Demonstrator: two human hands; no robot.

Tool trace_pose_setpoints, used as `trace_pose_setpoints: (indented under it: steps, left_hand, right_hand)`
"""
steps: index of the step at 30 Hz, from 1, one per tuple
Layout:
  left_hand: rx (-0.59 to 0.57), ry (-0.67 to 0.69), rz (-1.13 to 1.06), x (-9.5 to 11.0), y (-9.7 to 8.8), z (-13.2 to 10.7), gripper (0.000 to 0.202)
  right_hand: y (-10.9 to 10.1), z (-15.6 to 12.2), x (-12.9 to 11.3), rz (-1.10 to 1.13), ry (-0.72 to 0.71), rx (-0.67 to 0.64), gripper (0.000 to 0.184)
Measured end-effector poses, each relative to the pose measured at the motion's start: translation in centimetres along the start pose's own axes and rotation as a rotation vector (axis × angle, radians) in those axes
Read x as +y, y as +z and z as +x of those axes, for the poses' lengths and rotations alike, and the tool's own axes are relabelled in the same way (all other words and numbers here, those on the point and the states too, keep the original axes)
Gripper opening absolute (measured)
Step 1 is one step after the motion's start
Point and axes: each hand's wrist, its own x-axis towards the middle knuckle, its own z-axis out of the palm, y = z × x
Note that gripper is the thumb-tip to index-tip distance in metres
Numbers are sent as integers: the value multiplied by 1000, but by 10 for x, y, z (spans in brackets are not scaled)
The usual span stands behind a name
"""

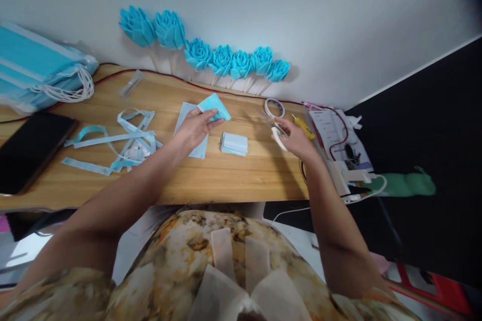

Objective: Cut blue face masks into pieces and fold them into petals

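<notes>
My left hand (pixel 196 128) pinches a small blue piece of mask fabric (pixel 214 104) between thumb and fingers, above the table. Under that hand lies a larger pale blue sheet (pixel 199 150), partly covered. My right hand (pixel 295 138) grips a pair of scissors (pixel 279 138) with white handles; the blades point up and left, toward a roll of white tape (pixel 274 108). Between my hands a small stack of pale blue cut pieces (pixel 234 144) rests on the wood. Cut blue strips (pixel 113 143) lie in a loose heap left of my left forearm.
Blue fabric flowers (pixel 231 62) on sticks lean along the wall. Packed blue masks (pixel 41 67) and a black phone (pixel 35 150) lie at the left of the wooden table (pixel 241 185). Beyond my right hand are a yellow glue gun (pixel 304 128), cables and a power strip (pixel 341 178).
</notes>
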Motion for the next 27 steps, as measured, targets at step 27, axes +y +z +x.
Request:
trace_pose_setpoints:
  steps: [27]
  left_hand:
    - [-111, 104, 401, -2, 9, -14, 16]
  right_hand:
    - [87, 23, -100, 430, -293, 22, 47]
